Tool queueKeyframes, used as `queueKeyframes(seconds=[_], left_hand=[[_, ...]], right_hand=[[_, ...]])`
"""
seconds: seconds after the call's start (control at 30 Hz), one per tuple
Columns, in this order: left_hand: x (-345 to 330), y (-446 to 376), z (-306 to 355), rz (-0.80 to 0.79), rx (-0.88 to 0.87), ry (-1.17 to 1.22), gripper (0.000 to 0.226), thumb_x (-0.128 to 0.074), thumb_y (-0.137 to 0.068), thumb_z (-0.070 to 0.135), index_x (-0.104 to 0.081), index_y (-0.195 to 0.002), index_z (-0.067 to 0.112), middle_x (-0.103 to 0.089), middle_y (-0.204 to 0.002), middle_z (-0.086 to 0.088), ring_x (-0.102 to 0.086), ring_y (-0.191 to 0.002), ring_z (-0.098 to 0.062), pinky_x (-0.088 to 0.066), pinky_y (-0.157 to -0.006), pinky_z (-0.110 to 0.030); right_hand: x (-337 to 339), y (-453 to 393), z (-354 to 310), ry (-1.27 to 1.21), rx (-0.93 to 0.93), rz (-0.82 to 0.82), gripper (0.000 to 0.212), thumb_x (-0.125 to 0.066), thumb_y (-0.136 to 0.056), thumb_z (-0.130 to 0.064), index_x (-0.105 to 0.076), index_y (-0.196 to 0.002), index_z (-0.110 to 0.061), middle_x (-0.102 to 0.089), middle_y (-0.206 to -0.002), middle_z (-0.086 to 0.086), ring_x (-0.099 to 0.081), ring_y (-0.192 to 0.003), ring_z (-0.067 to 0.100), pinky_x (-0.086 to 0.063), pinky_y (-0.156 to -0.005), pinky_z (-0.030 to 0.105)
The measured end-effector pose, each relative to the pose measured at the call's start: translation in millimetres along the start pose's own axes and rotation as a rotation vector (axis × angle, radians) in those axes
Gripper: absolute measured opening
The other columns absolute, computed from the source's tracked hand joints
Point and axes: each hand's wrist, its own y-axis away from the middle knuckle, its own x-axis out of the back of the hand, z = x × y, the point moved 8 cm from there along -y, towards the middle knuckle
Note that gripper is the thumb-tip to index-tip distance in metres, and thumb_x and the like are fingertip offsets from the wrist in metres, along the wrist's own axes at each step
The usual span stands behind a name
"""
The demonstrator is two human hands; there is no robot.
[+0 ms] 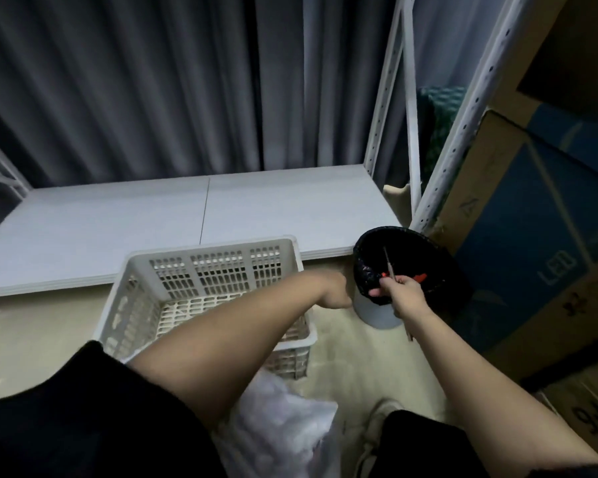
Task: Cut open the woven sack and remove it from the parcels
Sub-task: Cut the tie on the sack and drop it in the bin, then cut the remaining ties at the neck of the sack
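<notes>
Head view, looking down past two bare forearms in black sleeves. The right hand (403,291), at about three o'clock from the centre, has its fingers curled round the handle of a thin tool with red parts (390,267), possibly scissors or a cutter, whose pale blade points up over the mouth of a small bin (377,313) lined with a black bag (411,246). The left hand (337,293) reaches across toward the bin's near side; it bends away at the wrist, so I cannot tell how its fingers lie. Under the left forearm, near the centre, stands a white slotted plastic crate (208,270) on the pale floor. At six o'clock, just beside the person's legs, lies crumpled white translucent material (290,429), perhaps the sack, though blurred. A low grey board shelf (152,215) spans twelve o'clock before dark curtains. Cardboard boxes (532,219) stack at three o'clock.
</notes>
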Motion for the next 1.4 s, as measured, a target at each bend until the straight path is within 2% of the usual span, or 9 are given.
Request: queueKeyframes(seconds=[0.13, 0.27, 0.37, 0.47, 0.6, 0.77, 1.0, 1.27, 1.4], left_hand=[[-46.5, 59.7, -3.3, -0.223, 0.021, -0.054, 0.042, -0.045, -0.096, 0.041, -0.059, -0.078, 0.005, -0.054, -0.093, -0.010, -0.052, -0.089, -0.029, -0.040, -0.074, -0.029], [-98.4, 113.9, -16.4, -0.388, 0.096, -0.015, 0.069, -0.057, -0.083, 0.060, -0.054, -0.125, 0.006, -0.056, -0.118, -0.012, -0.055, -0.105, -0.030, -0.043, -0.091, -0.032], [-100.7, 146.0, -20.7, -0.246, 0.080, -0.275, 0.082, -0.066, -0.078, 0.056, -0.039, -0.140, 0.009, -0.053, -0.134, -0.006, -0.054, -0.120, -0.028, -0.043, -0.092, -0.031], [-87.0, 160.5, -20.5, 0.007, 0.026, -0.568, 0.038, -0.055, -0.092, 0.023, -0.051, -0.128, 0.011, -0.059, -0.129, -0.006, -0.057, -0.118, -0.027, -0.044, -0.090, -0.035], [-38.2, 182.5, -46.3, 0.362, 0.043, -0.421, 0.031, -0.041, -0.096, 0.012, -0.046, -0.127, 0.013, -0.064, -0.122, -0.011, -0.061, -0.111, -0.029, -0.045, -0.087, -0.035], [20.7, 214.5, -109.6, 0.660, 0.254, 0.129, 0.029, -0.048, -0.094, 0.031, -0.046, -0.118, 0.015, -0.062, -0.117, -0.012, -0.059, -0.107, -0.032, -0.044, -0.079, -0.036], [61.3, 247.1, -144.5, 0.848, 0.066, 1.335, 0.015, -0.054, -0.093, 0.015, -0.055, -0.078, 0.013, -0.062, -0.076, -0.003, -0.063, -0.073, -0.018, -0.048, -0.059, -0.024], [67.6, 259.3, -137.7, 1.036, 0.074, 0.865, 0.032, -0.063, -0.080, 0.018, -0.054, -0.109, 0.011, -0.065, -0.100, -0.003, -0.062, -0.092, -0.021, -0.051, -0.084, -0.043], [69.7, 259.4, -124.5, 1.051, -0.007, 0.748, 0.027, -0.063, -0.079, 0.023, -0.056, -0.103, 0.012, -0.062, -0.097, -0.003, -0.060, -0.089, -0.018, -0.051, -0.082, -0.044]], right_hand=[[-37.8, 61.7, -10.1, -0.010, 0.014, -0.121, 0.007, -0.049, -0.094, -0.017, -0.051, -0.094, -0.010, -0.062, -0.041, -0.006, -0.022, -0.021, 0.003, -0.015, -0.031, 0.009], [-71.0, 116.4, -5.6, 0.017, 0.026, -0.224, 0.008, -0.050, -0.092, -0.019, -0.049, -0.084, -0.015, -0.066, -0.049, -0.001, -0.027, -0.028, 0.007, -0.018, -0.035, 0.012], [-84.1, 151.5, -4.8, 0.034, 0.024, -0.274, 0.016, -0.050, -0.092, -0.017, -0.048, -0.077, -0.016, -0.065, -0.064, 0.005, -0.028, -0.034, 0.010, -0.019, -0.036, 0.016], [-86.9, 173.7, -7.8, 0.046, 0.094, -0.251, 0.019, -0.050, -0.090, -0.013, -0.045, -0.071, -0.017, -0.065, -0.068, 0.009, -0.031, -0.036, 0.010, -0.023, -0.037, 0.019], [-60.8, 194.6, -39.6, 0.121, 0.339, 0.035, 0.010, -0.055, -0.084, -0.011, -0.048, -0.091, -0.014, -0.059, -0.072, -0.002, -0.049, -0.063, 0.019, -0.039, -0.063, 0.031], [-19.9, 215.6, -100.0, -0.019, 0.532, 0.301, 0.021, -0.052, -0.088, -0.015, -0.038, -0.103, -0.013, -0.055, -0.082, 0.004, -0.052, -0.074, 0.027, -0.038, -0.068, 0.037], [-74.4, 215.8, -144.6, -0.127, 0.492, -0.106, 0.023, -0.062, -0.085, -0.024, -0.039, -0.084, -0.023, -0.045, -0.076, -0.008, -0.043, -0.068, 0.013, -0.035, -0.063, 0.028], [-124.2, 239.2, -213.2, -0.214, 0.452, -0.347, 0.051, -0.069, -0.077, -0.053, -0.036, -0.094, -0.017, -0.065, -0.105, 0.015, -0.028, -0.040, 0.006, -0.026, -0.040, 0.019], [-126.3, 234.9, -214.0, -0.328, 0.378, -0.298, 0.042, -0.071, -0.082, -0.031, -0.034, -0.095, -0.015, -0.042, -0.071, -0.001, -0.029, -0.044, 0.009, -0.026, -0.040, 0.019]])
